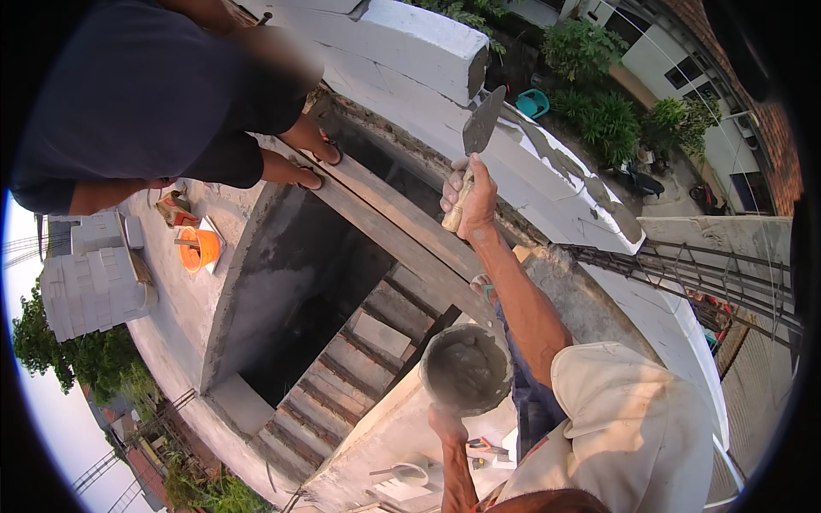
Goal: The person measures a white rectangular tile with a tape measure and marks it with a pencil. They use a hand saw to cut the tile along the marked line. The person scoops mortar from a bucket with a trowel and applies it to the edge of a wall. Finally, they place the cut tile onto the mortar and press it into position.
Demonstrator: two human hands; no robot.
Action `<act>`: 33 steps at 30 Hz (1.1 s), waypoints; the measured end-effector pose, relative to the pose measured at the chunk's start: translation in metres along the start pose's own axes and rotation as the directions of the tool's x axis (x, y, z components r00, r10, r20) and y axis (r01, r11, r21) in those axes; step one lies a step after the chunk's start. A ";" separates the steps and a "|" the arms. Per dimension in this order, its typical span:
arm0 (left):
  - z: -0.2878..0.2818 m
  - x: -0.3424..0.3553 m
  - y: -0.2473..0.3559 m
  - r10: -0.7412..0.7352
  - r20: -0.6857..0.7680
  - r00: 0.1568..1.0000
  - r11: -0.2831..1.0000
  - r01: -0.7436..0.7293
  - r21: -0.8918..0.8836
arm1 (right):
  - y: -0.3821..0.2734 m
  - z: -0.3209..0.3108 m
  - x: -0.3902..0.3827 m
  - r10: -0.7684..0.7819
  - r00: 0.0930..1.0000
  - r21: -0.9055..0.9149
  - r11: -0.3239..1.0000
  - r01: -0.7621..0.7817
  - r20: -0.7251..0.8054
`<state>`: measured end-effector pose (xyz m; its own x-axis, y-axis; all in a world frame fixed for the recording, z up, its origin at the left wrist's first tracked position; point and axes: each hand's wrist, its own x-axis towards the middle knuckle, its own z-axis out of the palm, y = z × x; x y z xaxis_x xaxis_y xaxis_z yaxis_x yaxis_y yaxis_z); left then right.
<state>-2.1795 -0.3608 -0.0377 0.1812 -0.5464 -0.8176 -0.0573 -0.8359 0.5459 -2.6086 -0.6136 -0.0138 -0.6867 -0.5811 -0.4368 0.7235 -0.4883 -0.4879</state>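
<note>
My right hand (pixel 469 192) is closed round the wooden handle of a trowel, its mortar-smudged blade (pixel 484 120) raised beside a white block wall (pixel 547 205). Grey mortar (pixel 581 184) lies in uneven patches along that wall's top, just right of the blade. A higher white block (pixel 419 47) ends left of the trowel. Low in the view, my left hand (pixel 446 423) grips a round bucket (pixel 466 368) holding wet grey mortar, its fingers partly hidden by the bucket.
A co-worker (pixel 137 111) stands at upper left on planks (pixel 376 231) spanning a dark stair opening. An orange bucket (pixel 198 248) and stacked pale blocks (pixel 94 282) are at left. Steel rebar (pixel 701 282) juts at right. A yard with plants (pixel 590 120) lies below the wall.
</note>
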 end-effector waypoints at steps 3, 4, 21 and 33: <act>-0.019 0.015 -0.030 0.127 0.075 0.989 0.970 -0.139 0.200 | 0.006 0.013 0.058 -0.009 0.987 0.291 0.956 -0.040 0.163; -0.018 0.018 -0.033 0.115 0.082 0.990 0.972 -0.129 0.199 | 0.011 0.017 0.083 -0.044 0.982 0.366 0.930 -0.027 0.185; 0.148 0.220 -0.009 -0.136 0.029 0.990 0.881 0.135 -0.453 | 0.035 -0.203 -0.112 0.524 0.785 -0.898 0.081 -0.432 -0.330; 0.204 0.438 -0.029 -0.008 0.188 0.982 0.825 0.113 -0.554 | 0.214 -0.275 0.038 0.604 0.759 -0.910 -0.413 0.039 -0.242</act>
<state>-2.2984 -0.5867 -0.4486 -0.0063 -0.5401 -0.8416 0.5170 -0.7222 0.4595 -2.4995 -0.5608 -0.3430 -0.1009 -0.5786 -0.8093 -0.3899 0.7714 -0.5029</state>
